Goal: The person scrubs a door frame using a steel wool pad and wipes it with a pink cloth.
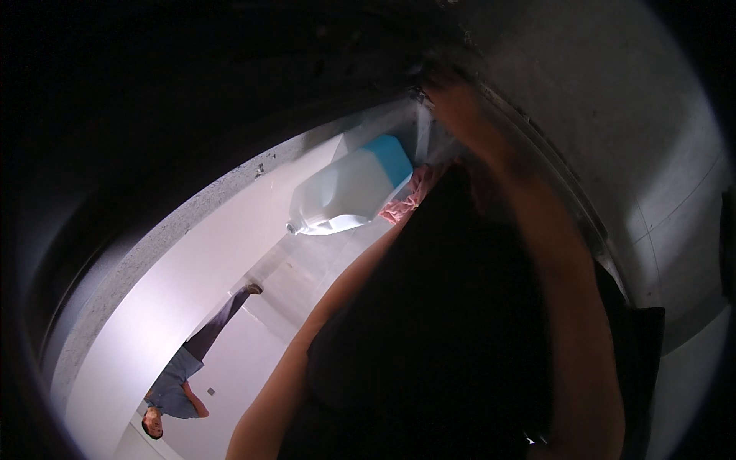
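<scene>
My right hand (451, 92) reaches to the dark area at the top, beside a pale, narrow upright piece. It is blurred and dim, so its fingers and anything in them cannot be made out. My left forearm (328, 299) runs up from the lower left to a crumpled pink cloth (399, 208). The left hand itself is hidden by the dark clothing and the cloth; whether it grips the cloth cannot be told. Left of the cloth is a translucent plastic jug (345, 190) with blue liquid at its base end, its neck towards the lower left.
A long white panel (190, 276) with a rough grey edge (172, 221) curves along the left. Beyond it, another person (175, 385) appears upside down. Grey floor (627, 190) lies at the right, past a dark curved rim. A large dark surface fills the upper left.
</scene>
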{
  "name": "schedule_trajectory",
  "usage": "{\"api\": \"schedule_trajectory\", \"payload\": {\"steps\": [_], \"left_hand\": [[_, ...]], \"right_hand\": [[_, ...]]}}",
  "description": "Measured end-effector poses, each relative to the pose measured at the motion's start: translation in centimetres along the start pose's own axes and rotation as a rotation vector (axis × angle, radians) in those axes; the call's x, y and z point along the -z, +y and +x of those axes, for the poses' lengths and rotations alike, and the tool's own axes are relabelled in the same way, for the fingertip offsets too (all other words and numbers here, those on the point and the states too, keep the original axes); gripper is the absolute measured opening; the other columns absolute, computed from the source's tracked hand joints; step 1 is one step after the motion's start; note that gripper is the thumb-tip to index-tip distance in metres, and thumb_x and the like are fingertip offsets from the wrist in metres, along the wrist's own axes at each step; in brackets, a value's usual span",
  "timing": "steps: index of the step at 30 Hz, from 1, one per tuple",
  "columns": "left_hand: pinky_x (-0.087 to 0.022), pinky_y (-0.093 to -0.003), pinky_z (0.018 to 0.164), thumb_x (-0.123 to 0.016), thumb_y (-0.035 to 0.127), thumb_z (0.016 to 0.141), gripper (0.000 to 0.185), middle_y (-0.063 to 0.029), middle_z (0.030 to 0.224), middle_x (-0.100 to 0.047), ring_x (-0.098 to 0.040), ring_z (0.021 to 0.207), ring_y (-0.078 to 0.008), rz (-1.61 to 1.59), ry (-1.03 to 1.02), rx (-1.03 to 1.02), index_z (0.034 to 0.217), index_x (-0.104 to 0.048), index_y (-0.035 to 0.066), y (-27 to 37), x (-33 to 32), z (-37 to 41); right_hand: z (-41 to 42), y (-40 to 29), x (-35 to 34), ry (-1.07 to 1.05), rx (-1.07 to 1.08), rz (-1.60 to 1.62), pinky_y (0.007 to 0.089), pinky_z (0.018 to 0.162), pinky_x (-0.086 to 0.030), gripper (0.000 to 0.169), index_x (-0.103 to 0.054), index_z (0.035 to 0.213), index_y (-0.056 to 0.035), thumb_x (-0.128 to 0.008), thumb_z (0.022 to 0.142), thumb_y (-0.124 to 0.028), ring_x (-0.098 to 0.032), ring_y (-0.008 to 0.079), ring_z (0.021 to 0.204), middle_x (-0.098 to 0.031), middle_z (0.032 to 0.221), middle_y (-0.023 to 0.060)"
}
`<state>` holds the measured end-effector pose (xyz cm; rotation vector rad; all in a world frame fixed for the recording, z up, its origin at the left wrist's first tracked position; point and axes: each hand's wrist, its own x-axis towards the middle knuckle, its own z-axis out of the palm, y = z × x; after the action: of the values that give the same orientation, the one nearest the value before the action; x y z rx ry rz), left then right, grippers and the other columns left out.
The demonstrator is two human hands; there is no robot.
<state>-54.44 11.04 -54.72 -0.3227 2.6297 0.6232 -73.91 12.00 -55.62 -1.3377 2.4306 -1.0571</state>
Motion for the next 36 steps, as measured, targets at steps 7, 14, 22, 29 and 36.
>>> {"api": "schedule_trajectory", "payload": {"steps": [7, 14, 22, 29, 36], "left_hand": [[-0.039, -0.0408, 0.081, -0.044, 0.022, 0.076, 0.034, -0.0122, 0.105, -0.048, -0.046, 0.100, -0.0292, 0.011, 0.001, 0.011, 0.106, -0.047, 0.007, 0.1, 0.3, -0.6], [-0.039, -0.0409, 0.081, -0.043, 0.022, 0.076, 0.033, -0.0119, 0.106, -0.048, -0.046, 0.101, -0.0291, 0.022, -0.001, -0.018, 0.106, -0.047, 0.007, 0.6, -0.3, -0.2], [-0.039, -0.0411, 0.081, -0.042, 0.022, 0.077, 0.033, -0.0116, 0.106, -0.048, -0.046, 0.101, -0.0290, 0.075, 0.051, -0.008, 0.106, -0.047, 0.008, -0.4, 0.0, 0.4], [-0.039, -0.0412, 0.082, -0.041, 0.022, 0.077, 0.033, -0.0113, 0.107, -0.048, -0.046, 0.102, -0.0290, 0.150, 0.055, 0.035, 0.107, -0.047, 0.008, -1.0, 0.1, -0.2], [-0.036, -0.0433, 0.086, -0.040, 0.023, 0.078, 0.035, -0.0117, 0.108, -0.047, -0.044, 0.104, -0.0302, 0.070, 0.109, 0.154, 0.110, -0.045, 0.010, 3.1, 1.1, -1.4]], "right_hand": [[-14.6, 3.2, 5.3, -0.168, -0.013, -0.090, 0.0388, 0.087, -0.039, 0.035, -0.054, 0.100, -0.0040, -0.058, 0.067, -0.010, -0.046, 0.0291, 0.104, -0.052, 0.104, 0.0122], [-2.5, 1.5, 2.0, -0.262, 0.034, -0.158, 0.0356, 0.088, -0.039, 0.028, -0.054, 0.098, -0.0043, -0.048, 0.071, -0.009, -0.048, 0.0272, 0.101, -0.052, 0.104, 0.0119], [-14.9, 2.6, 7.7, -0.139, -0.036, -0.024, 0.0362, 0.080, -0.042, 0.021, -0.056, 0.089, -0.0056, -0.053, 0.068, -0.007, -0.051, 0.0274, 0.092, -0.053, 0.097, 0.0119], [-29.8, 4.3, 16.4, -0.323, -0.351, 0.036, 0.0375, 0.075, -0.043, 0.017, -0.057, 0.092, -0.0087, -0.052, 0.076, -0.007, -0.051, 0.0266, 0.092, -0.053, 0.098, 0.0108], [-20.1, 3.3, 6.2, -0.178, 0.007, -0.158, 0.0380, 0.079, -0.043, 0.029, -0.054, 0.102, -0.0110, -0.051, 0.074, -0.008, -0.047, 0.0299, 0.101, -0.050, 0.107, 0.0119]]}}
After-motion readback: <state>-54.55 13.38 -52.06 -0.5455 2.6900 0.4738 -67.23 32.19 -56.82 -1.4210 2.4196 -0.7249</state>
